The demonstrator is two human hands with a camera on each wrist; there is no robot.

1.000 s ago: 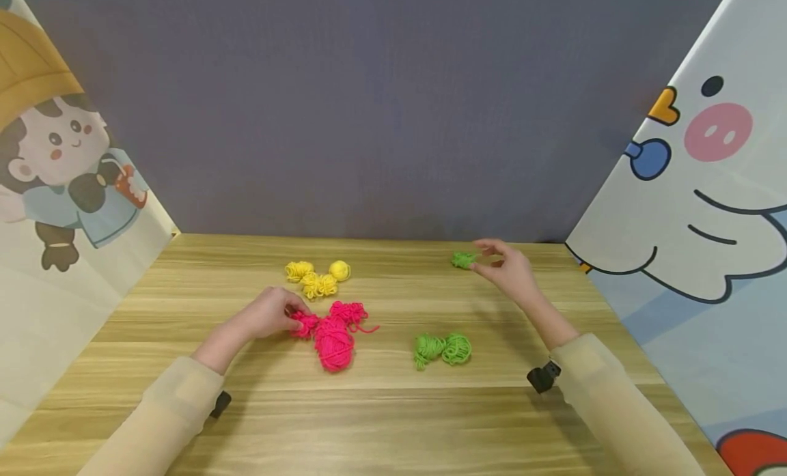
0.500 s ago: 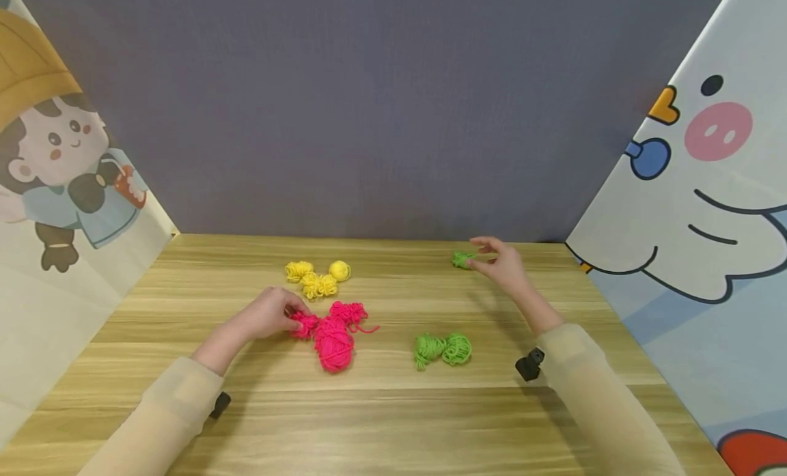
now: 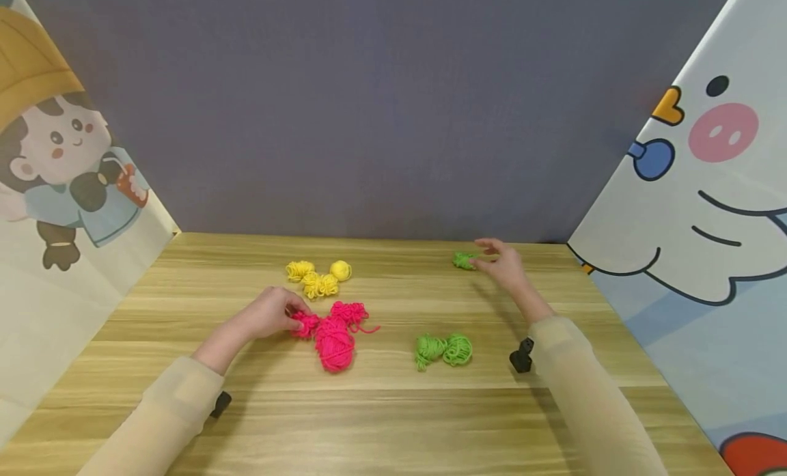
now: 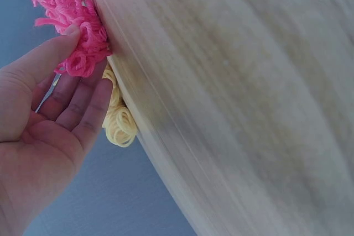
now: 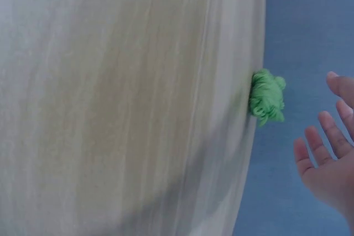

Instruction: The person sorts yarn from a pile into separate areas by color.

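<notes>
My left hand (image 3: 269,313) pinches a small pink yarn bundle (image 3: 306,325) at its left end, thumb on top and fingers behind, as the left wrist view shows. That bundle lies against a larger pink yarn ball (image 3: 335,347), with another pink yarn bundle (image 3: 349,313) having a loose tail at its upper right. Near the table's back edge sits a small green yarn bundle (image 3: 462,260). My right hand (image 3: 505,266) is just right of it, fingers spread and loosely bent. In the right wrist view, a gap separates this hand (image 5: 332,142) from the green yarn bundle (image 5: 267,96).
Three yellow yarn bundles (image 3: 320,285) lie together behind the pink ones. Two green yarn bundles (image 3: 431,349) rest side by side at front centre right. A grey panel (image 3: 369,121) rises behind the wooden table (image 3: 381,428), with cartoon-printed panels on both sides.
My right forearm has swung left and inward, while the right hand stays beside the far green yarn bundle. The left hand and the yarn on the table have kept their places.
</notes>
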